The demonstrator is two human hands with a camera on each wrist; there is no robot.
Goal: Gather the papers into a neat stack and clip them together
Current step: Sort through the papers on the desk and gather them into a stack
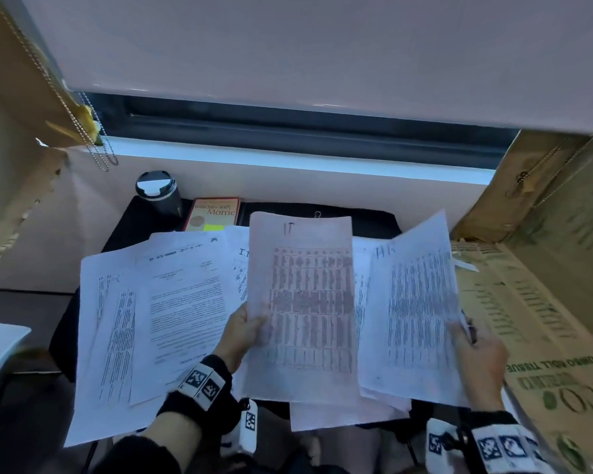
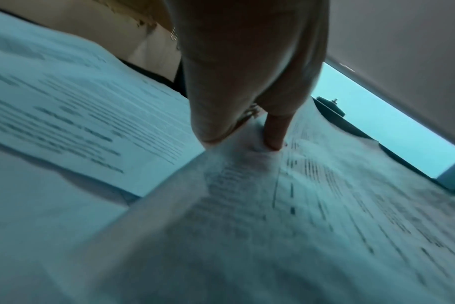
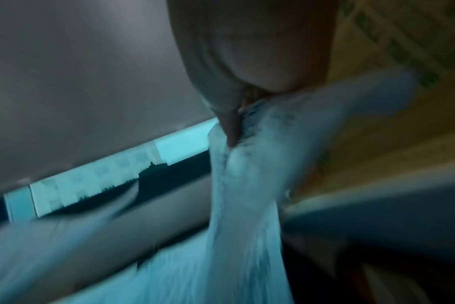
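Observation:
Printed papers [image 1: 182, 302] lie fanned across a black mat [image 1: 131, 227]. My left hand [image 1: 245, 328] pinches the left edge of a table-printed sheet [image 1: 305, 295] and holds it raised over the spread; the left wrist view shows the thumb [image 2: 210, 115] on top of this sheet [image 2: 273, 216]. My right hand [image 1: 476, 357] pinches the right edge of another printed sheet [image 1: 415, 309], lifted and tilted, blurred in the right wrist view [image 3: 247, 185]. A small binder clip [image 1: 317, 214] lies on the mat behind the sheets.
A black travel mug [image 1: 158, 195] and a book [image 1: 213, 213] stand at the mat's back left. A cardboard box [image 1: 541, 302] crowds the right side, more cardboard [image 1: 11, 200] the left. A windowsill [image 1: 288, 165] runs behind.

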